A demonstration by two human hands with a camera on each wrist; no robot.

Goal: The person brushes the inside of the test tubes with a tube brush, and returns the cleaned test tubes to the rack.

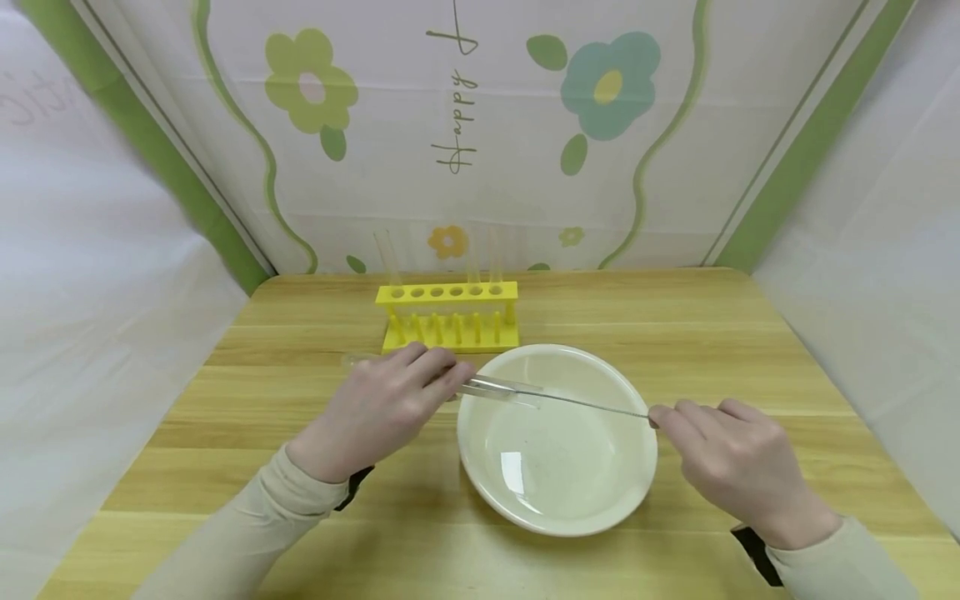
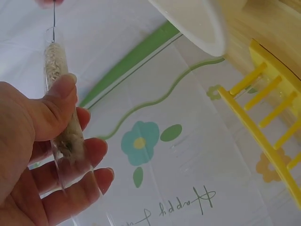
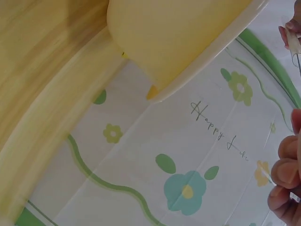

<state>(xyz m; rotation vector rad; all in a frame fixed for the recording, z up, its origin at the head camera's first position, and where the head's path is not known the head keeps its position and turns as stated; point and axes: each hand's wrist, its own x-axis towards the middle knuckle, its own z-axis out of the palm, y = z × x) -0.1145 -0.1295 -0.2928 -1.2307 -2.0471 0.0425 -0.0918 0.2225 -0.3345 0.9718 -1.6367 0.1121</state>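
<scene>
My left hand (image 1: 382, 408) holds a clear glass test tube (image 1: 487, 387) lying nearly level, its mouth over the left part of a white bowl (image 1: 555, 525). In the left wrist view, pale bristles of a test tube brush (image 2: 55, 61) fill the tube's upper part, behind my thumb. The brush's thin twisted wire (image 1: 592, 404) runs out of the mouth across the bowl. At its far end my right hand (image 1: 738, 458) pinches it, just past the bowl's right rim. Only the right hand's fingertips show at the right wrist view's edge.
Behind the bowl stands a yellow test tube rack (image 1: 446, 293) with pegs below its row of holes. Three clear test tubes stand in it, one at the left and two at the right. A printed cloth (image 1: 510, 200) hangs behind the wooden table (image 1: 225, 400).
</scene>
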